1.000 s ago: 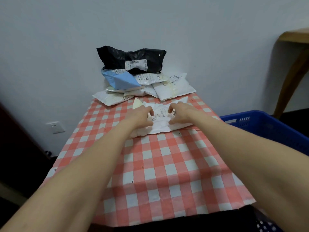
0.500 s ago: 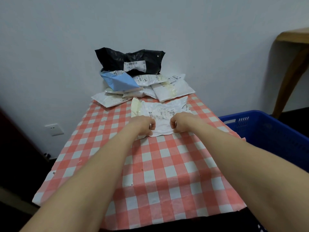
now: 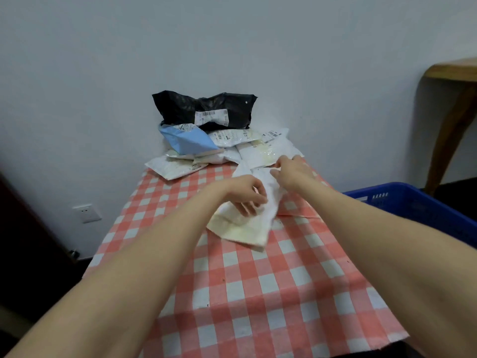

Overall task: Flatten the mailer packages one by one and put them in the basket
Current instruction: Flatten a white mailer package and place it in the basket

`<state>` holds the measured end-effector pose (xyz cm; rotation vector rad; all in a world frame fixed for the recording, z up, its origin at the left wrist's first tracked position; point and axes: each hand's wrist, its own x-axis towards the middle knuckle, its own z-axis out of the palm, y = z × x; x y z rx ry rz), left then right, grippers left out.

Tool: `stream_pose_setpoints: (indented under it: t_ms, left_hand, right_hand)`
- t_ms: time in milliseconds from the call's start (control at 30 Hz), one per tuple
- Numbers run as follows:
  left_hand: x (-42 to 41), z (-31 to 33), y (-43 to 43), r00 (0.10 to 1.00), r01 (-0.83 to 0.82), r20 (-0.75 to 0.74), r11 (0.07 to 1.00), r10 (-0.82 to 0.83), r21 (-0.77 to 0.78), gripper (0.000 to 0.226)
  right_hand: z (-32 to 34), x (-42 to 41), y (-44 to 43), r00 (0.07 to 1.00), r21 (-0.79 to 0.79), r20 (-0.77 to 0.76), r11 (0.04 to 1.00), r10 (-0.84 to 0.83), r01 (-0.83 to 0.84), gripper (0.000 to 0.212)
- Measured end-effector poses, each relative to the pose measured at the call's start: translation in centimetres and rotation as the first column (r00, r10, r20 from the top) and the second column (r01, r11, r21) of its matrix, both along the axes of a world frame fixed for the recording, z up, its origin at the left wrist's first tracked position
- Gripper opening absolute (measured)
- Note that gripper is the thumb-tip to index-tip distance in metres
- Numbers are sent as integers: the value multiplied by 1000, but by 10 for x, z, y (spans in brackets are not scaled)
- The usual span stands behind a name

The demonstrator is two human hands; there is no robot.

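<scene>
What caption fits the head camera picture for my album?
Left hand and right hand handle a white mailer over the checked table; mailer pile behind, blue basket alongside.

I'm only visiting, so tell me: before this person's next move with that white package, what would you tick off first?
1. Left hand has fingers curled on the white mailer: ok.
2. Right hand grips the mailer's far end: cannot tell.
3. Mailer is flat: not ok, it looks creased and puffy.
4. Blue basket stands to the right of the table: ok.
5. Basket has room: cannot tell, its inside is hidden.
6. Right hand is apart from the pile behind: cannot tell.
</scene>
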<state>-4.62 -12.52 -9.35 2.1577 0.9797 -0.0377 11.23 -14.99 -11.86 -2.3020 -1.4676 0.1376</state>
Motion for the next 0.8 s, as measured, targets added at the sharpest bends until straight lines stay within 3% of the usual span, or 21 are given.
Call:
stream_pose_setpoints:
  t_ms: [67, 167, 267, 367, 633, 800]
  left_hand:
    - [3, -3, 5, 997, -28, 68, 999, 29, -15, 11]
    - [-8, -6, 34, 957, -262, 195, 931, 216, 254, 20]
    - [-20, -14, 61, 915, -397, 97, 831, 392, 389, 49]
    - [-15, -30, 75, 898, -404, -11, 835, 439, 373, 61]
    - [18, -46, 99, 925, -375, 63, 878, 373, 299, 66]
    - [20, -51, 99, 898, -439, 109, 855, 425, 276, 66]
  right_hand:
    - [-7, 1, 6, 995, -65, -95, 997, -38, 32, 51]
    - [-16, 3, 13, 973, -106, -224, 994, -60, 37, 62]
    - [-24, 5, 22, 945, -134, -288, 984, -152, 118, 66]
    - [-30, 3, 36, 928, -155, -300, 971, -221, 181, 66]
    - [-35, 6, 65, 910, -162, -326, 963, -258, 215, 55]
    - [-33, 17, 67, 891, -43, -372, 963, -261, 264, 51]
